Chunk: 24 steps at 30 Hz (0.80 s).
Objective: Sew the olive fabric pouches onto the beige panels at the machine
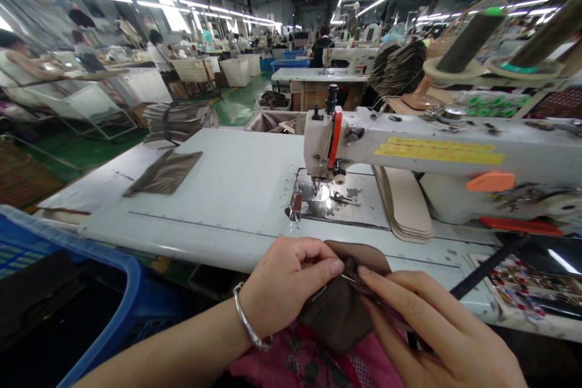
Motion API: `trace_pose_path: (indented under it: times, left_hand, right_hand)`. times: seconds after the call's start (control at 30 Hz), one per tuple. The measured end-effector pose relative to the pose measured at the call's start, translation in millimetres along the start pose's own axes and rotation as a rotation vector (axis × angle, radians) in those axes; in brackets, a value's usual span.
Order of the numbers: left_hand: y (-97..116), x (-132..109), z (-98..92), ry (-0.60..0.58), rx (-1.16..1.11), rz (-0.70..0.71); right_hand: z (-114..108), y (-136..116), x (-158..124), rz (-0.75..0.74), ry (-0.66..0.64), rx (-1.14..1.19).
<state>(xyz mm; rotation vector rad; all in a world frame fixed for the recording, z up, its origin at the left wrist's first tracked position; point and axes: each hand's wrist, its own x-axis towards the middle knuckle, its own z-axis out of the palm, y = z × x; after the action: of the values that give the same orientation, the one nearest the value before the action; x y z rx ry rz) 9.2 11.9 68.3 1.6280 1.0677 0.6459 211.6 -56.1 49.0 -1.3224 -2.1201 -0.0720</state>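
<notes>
At the front edge of the sewing table, my left hand point(291, 282) pinches a dark brown fabric piece point(339, 318) between thumb and forefinger. My right hand point(436, 321) grips the same piece from the other side, its thumb and fingers close to the left fingertips. A brown rounded panel point(364, 253) shows behind the fingers. Something thin and light-coloured lies between the two hands, too small to name. Beyond them stands the white sewing machine point(436, 145), its needle area over a metal plate point(364, 194). Part of the fabric is hidden by my fingers.
Beige rounded panels point(407, 203) lean under the machine arm. A folded brown fabric piece point(166, 173) lies on the table's left, near a tied stack point(177, 121). A blue basket point(131, 291) stands front left. Thread cones point(473, 39) rise at right; a tray of small parts point(522, 285) sits below.
</notes>
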Motion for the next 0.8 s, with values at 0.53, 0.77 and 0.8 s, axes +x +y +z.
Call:
trace_pose_path:
  times: [0.53,0.77,0.8]
  left_hand:
    - [-0.8,-0.3,3.2,0.007,-0.044,-0.02]
    - [-8.8,-0.6,6.7,-0.058,-0.276,-0.116]
    - [-8.8,-0.6,6.8,-0.068,-0.298,-0.13]
  right_hand:
    - [1.6,-2.3,-1.4,0.016,-0.001,-0.117]
    - [2.1,-3.8,-1.3,0.073,0.007,-0.036]
    - [2.1,-3.9,-0.9,0.075,0.008,-0.029]
